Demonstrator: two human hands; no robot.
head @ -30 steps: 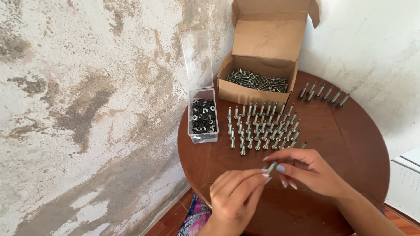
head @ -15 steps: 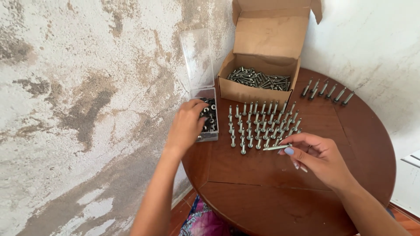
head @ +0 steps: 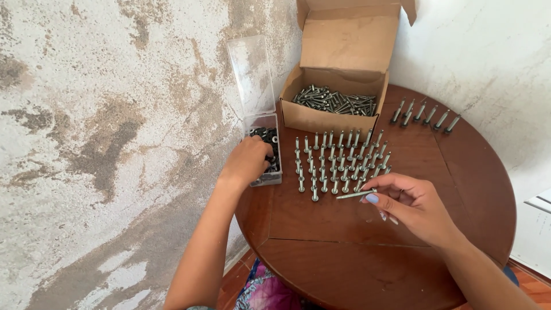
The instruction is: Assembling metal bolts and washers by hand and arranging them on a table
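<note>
My left hand (head: pixel 248 162) reaches into a small clear plastic box (head: pixel 265 150) of dark washers at the table's left edge; its fingertips are hidden inside. My right hand (head: pixel 414 205) pinches a silver bolt (head: pixel 354 195), held level just above the round brown table (head: pixel 367 252). Just beyond that bolt, several rows of upright bolts (head: pixel 340 161) stand on their heads.
An open cardboard box (head: pixel 338 86) with loose bolts sits at the back against the wall. A short row of bolts (head: pixel 423 113) stands at the back right. The clear box's lid (head: pixel 251 74) leans on the stained wall. A patterned cloth shows below the table.
My left hand left my right hand, went to the washer box and dipped its fingers in. My right hand kept the bolt and shifted slightly right.
</note>
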